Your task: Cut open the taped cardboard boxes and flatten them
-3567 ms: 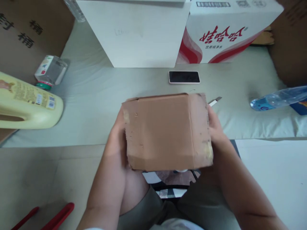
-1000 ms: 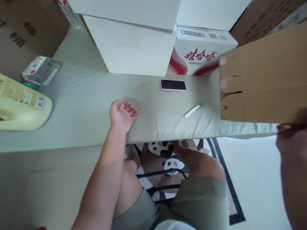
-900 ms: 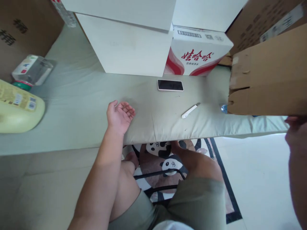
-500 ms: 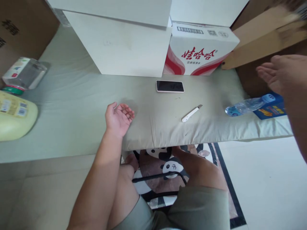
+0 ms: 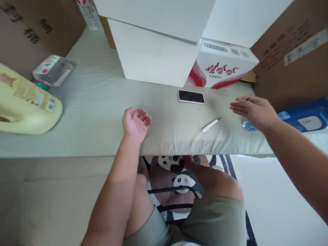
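Head view — long bench (image 5: 97, 102) with a pale green cover, panda mat (image 5: 161, 174) on the floor below its front edge. Brown box (image 5: 58, 24) at left, second brown box (image 5: 274, 78) at right, white box (image 5: 156, 51) at back middle, red-and-white carton (image 5: 217, 56) just right of it. Yellow jug (image 5: 28, 109) lies on its side at far left, clear jar (image 5: 58, 71) tipped over just behind it. Blue pack (image 5: 304, 111) at right, near the second brown box. Left hand (image 5: 136, 124) over the front part of the bench: palm up, fingers half curled, released; can't tell if it touches the cover. Right hand (image 5: 253, 111) farther right, fingers nearly straight and pointing left, also released. Clear bottle (image 5: 248, 126) lies at that hand, middle hidden by it, cap end in front of the blue pack — contact with the hand unclear. Phone (image 5: 191, 96) lies flat farther back, between the hands. White knife (image 5: 210, 125) lies left of the right hand, blade pointing back and right.
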Action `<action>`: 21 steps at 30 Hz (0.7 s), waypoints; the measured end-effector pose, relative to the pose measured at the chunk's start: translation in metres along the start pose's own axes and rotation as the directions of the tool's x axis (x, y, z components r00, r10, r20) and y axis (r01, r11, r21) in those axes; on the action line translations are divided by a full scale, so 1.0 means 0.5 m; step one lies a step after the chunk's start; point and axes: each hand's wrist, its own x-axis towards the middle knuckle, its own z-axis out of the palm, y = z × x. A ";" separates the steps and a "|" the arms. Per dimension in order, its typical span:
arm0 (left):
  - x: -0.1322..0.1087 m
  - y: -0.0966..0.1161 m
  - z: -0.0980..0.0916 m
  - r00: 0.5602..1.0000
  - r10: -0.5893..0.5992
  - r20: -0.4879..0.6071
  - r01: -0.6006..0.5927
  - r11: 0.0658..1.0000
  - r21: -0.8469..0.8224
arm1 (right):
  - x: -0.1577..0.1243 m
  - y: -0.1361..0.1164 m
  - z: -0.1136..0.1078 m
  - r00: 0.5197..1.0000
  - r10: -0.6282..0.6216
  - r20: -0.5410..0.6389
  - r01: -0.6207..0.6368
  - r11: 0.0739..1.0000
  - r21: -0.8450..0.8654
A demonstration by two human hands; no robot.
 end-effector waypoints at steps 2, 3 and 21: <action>-0.007 0.012 -0.010 1.000 0.006 0.008 -0.006 0.999 -0.040 | -0.020 -0.023 0.031 0.999 -0.018 0.031 0.019 0.999 -0.040; -0.009 0.018 -0.014 1.000 0.009 0.009 -0.008 0.998 -0.061 | -0.031 -0.035 0.051 0.998 -0.026 0.049 0.029 0.998 -0.061; -0.023 0.121 -0.092 0.999 -0.001 0.038 0.014 0.941 -0.337 | -0.168 -0.115 0.538 0.690 -0.314 0.653 0.565 0.797 -0.214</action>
